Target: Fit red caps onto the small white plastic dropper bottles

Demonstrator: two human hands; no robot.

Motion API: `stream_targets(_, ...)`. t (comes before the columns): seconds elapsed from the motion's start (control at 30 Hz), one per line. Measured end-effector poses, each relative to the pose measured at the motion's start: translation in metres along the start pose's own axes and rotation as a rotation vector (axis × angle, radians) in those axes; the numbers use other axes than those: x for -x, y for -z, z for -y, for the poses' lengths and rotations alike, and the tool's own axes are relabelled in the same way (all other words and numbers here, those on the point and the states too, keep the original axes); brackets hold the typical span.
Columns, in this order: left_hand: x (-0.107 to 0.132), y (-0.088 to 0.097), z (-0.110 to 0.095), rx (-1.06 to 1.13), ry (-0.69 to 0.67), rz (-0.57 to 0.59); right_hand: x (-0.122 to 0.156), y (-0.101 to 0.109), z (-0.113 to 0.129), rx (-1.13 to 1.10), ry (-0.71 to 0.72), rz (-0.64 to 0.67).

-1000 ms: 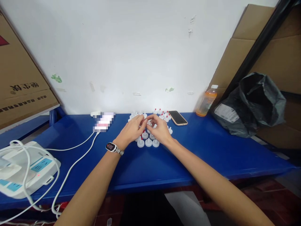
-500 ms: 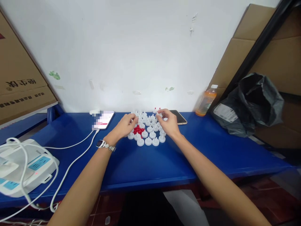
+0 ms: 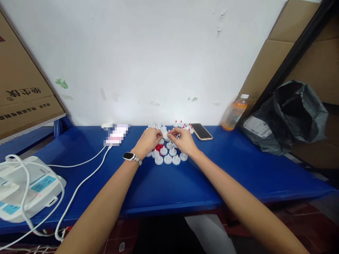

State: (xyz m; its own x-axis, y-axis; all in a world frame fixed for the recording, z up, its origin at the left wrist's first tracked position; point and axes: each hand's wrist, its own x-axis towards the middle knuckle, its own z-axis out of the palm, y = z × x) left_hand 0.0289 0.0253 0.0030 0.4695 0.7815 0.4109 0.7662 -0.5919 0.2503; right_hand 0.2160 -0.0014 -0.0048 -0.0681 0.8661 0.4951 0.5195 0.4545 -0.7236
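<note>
A person's bare hands meet over a cluster of white nozzle caps (image 3: 167,159) on a blue worktop (image 3: 172,192), the caps' round bases down and spouts upright. The left hand (image 3: 148,140), its wrist wearing a fitness band (image 3: 129,156) with a metal-link strap, has its fingers curled and drawn together; whether they grip anything cannot be told. The fingers of the right hand (image 3: 184,142) are pinched just beside another white nozzle cap (image 3: 165,136) between the two hands; whether they grasp it is too small to tell.

A heap of small red tips (image 3: 159,148) sits close to the left fingers, on the wearer's side, with the nozzle caps around it. Three caps form a row on the near edge of the cluster, nearer the wearer than either set of fingers. Beyond the right fingers stand red-tipped caps (image 3: 180,124), and farther right a dark-screened phone (image 3: 202,132) in a pale case lies flat.

Well to the right of the fingers, an orange-liquid bottle (image 3: 234,114) with a white lid leans near a black plastic bag (image 3: 287,118) bearing a label. Left of the fingers lies a lit phone (image 3: 116,135), partly pixelated, with white cables (image 3: 84,180) running toward a power strip (image 3: 29,192) showing a red light.
</note>
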Motion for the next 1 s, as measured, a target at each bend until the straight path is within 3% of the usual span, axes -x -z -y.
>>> stream_targets(0.23, -0.003, -0.005, 0.005, -0.026, 0.049, -0.07, -0.008, -0.006, -0.007, 0.244, 0.073, 0.165)
stream_targets(0.43, -0.004, -0.003, 0.006, -0.01, 0.055, -0.07, -0.011, -0.009, 0.004, 0.576, 0.14, 0.275)
stream_targets(0.6, 0.0, 0.0, 0.005, 0.03, 0.044, -0.052, -0.014, -0.002, 0.003, 0.536, 0.084, 0.268)
stream_targets(0.7, 0.003, 0.001, 0.007, 0.065, 0.045, -0.077, -0.035, 0.007, -0.006, 0.483, -0.038, 0.162)
stream_targets(0.8, 0.002, 0.002, 0.007, 0.088, 0.034, -0.064, -0.068, 0.011, -0.022, 0.664, -0.156, 0.041)
stream_targets(0.9, 0.0, 0.003, 0.002, 0.104, -0.003, -0.046, -0.099, 0.005, -0.039, 0.863, -0.223, 0.094)
stream_targets(1.0, 0.001, 0.005, -0.003, 0.108, -0.023, -0.063, -0.117, -0.006, -0.051, 0.915, -0.248, 0.126)
